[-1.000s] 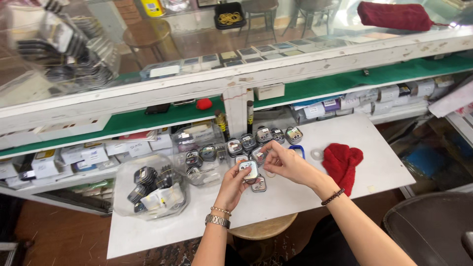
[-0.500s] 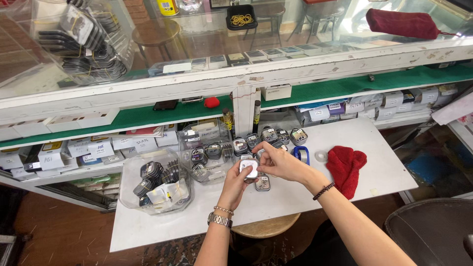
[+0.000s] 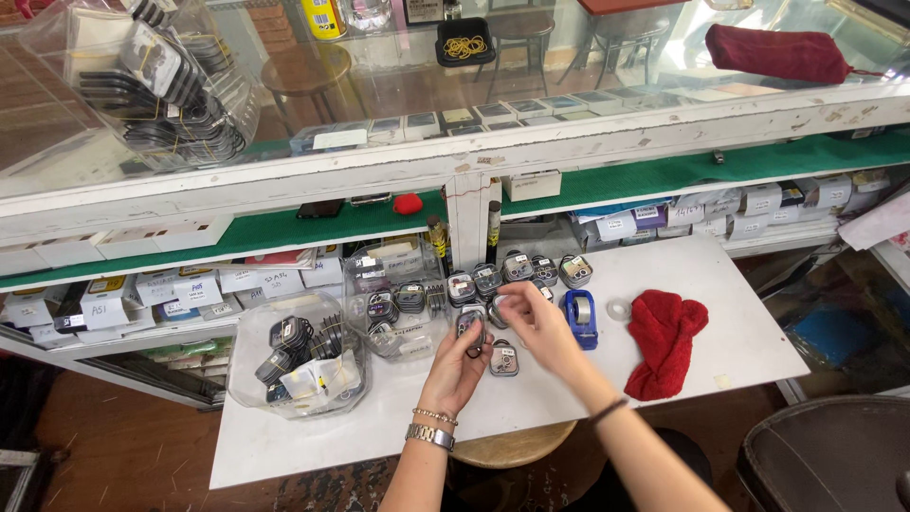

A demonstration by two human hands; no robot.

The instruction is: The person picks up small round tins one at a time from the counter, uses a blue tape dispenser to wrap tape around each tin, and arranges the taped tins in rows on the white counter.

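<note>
Clear plastic case (image 3: 470,325) w/ dark round inserts sits pinched in left hand (image 3: 459,358), fingers curled round its lower end; right hand (image 3: 536,320) half closed, fingertips (image 3: 500,305) touching case's top edge; case is small, flat, roughly rectangular, held just above white table (image 3: 379,431); long axis runs approx away from the person, top end toward the row of similar cases (image 3: 519,270); blue tape dispenser (image 3: 579,318) just beside right hand
</note>
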